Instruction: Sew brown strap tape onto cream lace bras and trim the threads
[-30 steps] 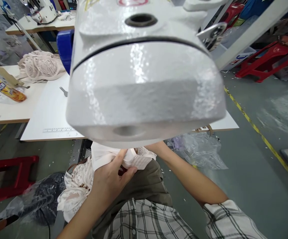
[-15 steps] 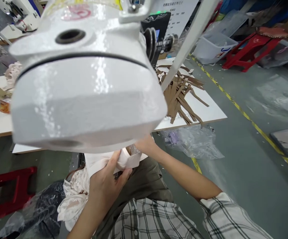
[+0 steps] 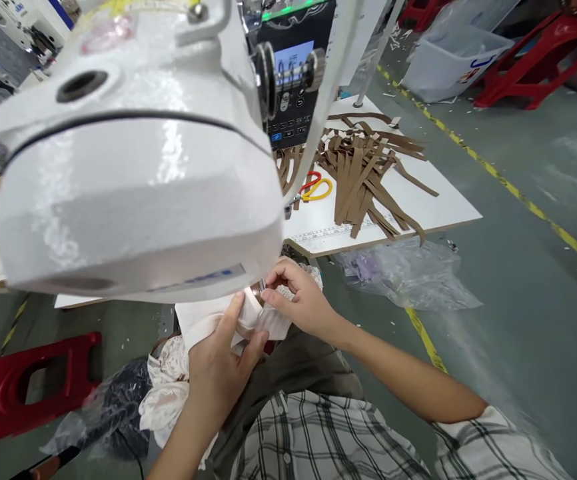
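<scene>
A white sewing machine (image 3: 138,200) fills the upper left and hides part of the work under its head. Below it lies a piece of white fabric (image 3: 199,323), folded and bunched. My left hand (image 3: 218,367) grips this fabric from the near side, thumb and fingers pinching its fold. My right hand (image 3: 306,303) is curled at the fabric's far right edge, thumb and forefinger together close to a small metal part beneath the head. What those fingertips pinch is too small to make out. White lace fabric (image 3: 163,393) hangs at the left of my lap.
Brown strips (image 3: 363,173) lie heaped on the white table (image 3: 448,200), with red-and-yellow scissors (image 3: 318,190) beside them. A control panel (image 3: 293,80) stands behind the machine. Red stools (image 3: 63,373) and a clear plastic bag (image 3: 413,273) are around; a white bin (image 3: 448,67) is farther back.
My view has shifted, bringing the scissors and control panel into sight. My right hand, partly hidden under the machine head before, now shows its curled fingers. My left hand still holds the white fabric.
</scene>
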Demonstrator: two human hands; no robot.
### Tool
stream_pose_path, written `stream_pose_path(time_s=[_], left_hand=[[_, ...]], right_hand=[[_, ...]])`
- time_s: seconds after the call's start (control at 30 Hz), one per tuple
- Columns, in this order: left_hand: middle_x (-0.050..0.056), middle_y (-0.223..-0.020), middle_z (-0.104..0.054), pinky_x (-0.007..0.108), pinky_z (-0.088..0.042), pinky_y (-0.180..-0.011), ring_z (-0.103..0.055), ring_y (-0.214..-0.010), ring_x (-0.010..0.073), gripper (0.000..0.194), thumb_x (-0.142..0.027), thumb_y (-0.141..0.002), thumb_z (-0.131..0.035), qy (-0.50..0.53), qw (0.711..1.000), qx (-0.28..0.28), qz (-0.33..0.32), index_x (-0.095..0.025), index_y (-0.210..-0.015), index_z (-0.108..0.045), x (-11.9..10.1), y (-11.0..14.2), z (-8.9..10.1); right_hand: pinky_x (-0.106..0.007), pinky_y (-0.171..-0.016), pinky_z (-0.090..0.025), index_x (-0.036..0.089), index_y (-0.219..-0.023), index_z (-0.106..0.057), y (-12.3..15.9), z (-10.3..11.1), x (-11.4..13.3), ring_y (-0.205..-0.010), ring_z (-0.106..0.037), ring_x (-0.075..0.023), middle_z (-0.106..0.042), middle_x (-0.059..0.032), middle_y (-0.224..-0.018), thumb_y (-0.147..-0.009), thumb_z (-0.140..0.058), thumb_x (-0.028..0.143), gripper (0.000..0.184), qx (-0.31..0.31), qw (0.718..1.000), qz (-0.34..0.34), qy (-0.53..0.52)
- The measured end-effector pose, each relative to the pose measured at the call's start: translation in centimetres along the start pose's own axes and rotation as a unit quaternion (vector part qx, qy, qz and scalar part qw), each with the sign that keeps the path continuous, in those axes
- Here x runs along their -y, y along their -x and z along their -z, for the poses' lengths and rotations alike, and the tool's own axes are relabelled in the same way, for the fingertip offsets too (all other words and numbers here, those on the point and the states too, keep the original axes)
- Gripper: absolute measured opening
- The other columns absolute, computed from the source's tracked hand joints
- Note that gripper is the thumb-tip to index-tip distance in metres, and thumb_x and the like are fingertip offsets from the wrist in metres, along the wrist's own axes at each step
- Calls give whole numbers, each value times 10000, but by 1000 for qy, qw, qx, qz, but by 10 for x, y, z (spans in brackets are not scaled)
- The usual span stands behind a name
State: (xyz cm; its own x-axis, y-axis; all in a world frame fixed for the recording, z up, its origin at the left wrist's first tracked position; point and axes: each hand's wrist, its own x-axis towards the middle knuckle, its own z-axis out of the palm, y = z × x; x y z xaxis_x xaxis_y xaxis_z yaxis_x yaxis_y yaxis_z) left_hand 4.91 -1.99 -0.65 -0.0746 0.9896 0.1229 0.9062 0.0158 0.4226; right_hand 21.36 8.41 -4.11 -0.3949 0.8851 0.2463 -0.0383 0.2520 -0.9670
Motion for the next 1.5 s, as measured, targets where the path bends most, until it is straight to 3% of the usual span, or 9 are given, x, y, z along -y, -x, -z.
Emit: stream_pose_path(time_s=[0.3, 0.53, 0.77, 0.97, 1.07, 1.23, 1.3, 1.4, 1.5], left_hand=[[-39, -597, -649, 226, -381, -470, -500, -363, 108, 558, -442, -885, -619, -16, 1000, -16, 11, -198, -1375, -510, -3, 1, 0], [-60, -529, -612, 234, -405, -463, -508, -348, 124, 603, -490, -884, -591, -28, 999, 0, 40, -191, -1393, -474, -4, 0, 2], [14, -731, -711, 269, -442, -516, -524, -387, 132, 652, -550, -893, -540, -22, 997, -3, 71, -175, -1415, -428, -11, 2, 3], [120, -889, -730, 302, -447, -481, -598, -444, 195, 872, -599, -876, -532, -41, 996, -7, 80, -93, -1512, -217, -4, 3, 1], [178, -1043, -719, 314, -479, -471, -650, -495, 219, 923, -561, -881, -552, -34, 997, 4, 65, -104, -1545, -101, -8, 14, -8], [247, -1477, -437, 375, -594, -750, -653, -1116, 351, 919, -445, -884, -617, 30, 998, -10, -59, -164, -1568, -72, -33, 60, -34], [236, -1445, -482, 395, -596, -796, -626, -1159, 362, 905, -437, -872, -639, 112, 991, 35, -63, -172, -1566, -121, -36, 76, -41], [160, -1133, -705, 357, -606, -679, -712, -935, 284, 762, -420, -929, -554, 291, 944, 157, 3, -206, -1547, -163, -25, 88, -53], [133, -1119, -681, 439, -571, -859, -669, -1024, 274, 630, -393, -923, -557, 305, 945, 104, 57, -211, -1469, -302, -9, 90, -83]], right_hand=[[-298, -731, -446, 211, -863, -527, 4, -4, 2, -817, -511, -155, -513, -15, -885, -877, -655, 319, 168, 0, 1000, 17, -22], [-302, -732, -453, 211, -883, -530, 5, -1, 1, -816, -524, -158, -527, -24, -904, -877, -658, 328, 174, 9, 1000, 7, -27], [-295, -745, -455, 208, -881, -527, 6, -2, 3, -827, -525, -159, -527, -22, -902, -876, -647, 330, 172, 15, 1000, -1, -25], [-299, -750, -446, 206, -924, -544, 8, 4, 11, -823, -556, -168, -576, -22, -900, -846, -668, 434, 271, 22, 999, -26, 10], [-325, -783, -440, 207, -962, -567, 17, 7, 19, -840, -570, -193, -616, -27, -901, -807, -699, 488, 347, 38, 995, -39, 78], [-361, -885, -427, 199, -843, -593, 46, 6, 19, -751, -544, -167, -605, -5, -799, -920, -567, 408, 224, 59, 990, -103, 72], [-310, -783, -440, 189, -791, -606, 56, 9, 18, -746, -528, -161, -581, -12, -777, -957, -503, 400, 288, 44, 991, -128, 19], [-265, -682, -412, 172, -779, -643, 64, 20, 19, -744, -515, -151, -552, -13, -763, -942, -538, 409, 306, 30, 989, -143, -25], [-243, -611, -387, 164, -779, -658, 69, 28, 19, -687, -494, -128, -539, -7, -747, -908, -591, 441, 312, 25, 980, -184, -66]])
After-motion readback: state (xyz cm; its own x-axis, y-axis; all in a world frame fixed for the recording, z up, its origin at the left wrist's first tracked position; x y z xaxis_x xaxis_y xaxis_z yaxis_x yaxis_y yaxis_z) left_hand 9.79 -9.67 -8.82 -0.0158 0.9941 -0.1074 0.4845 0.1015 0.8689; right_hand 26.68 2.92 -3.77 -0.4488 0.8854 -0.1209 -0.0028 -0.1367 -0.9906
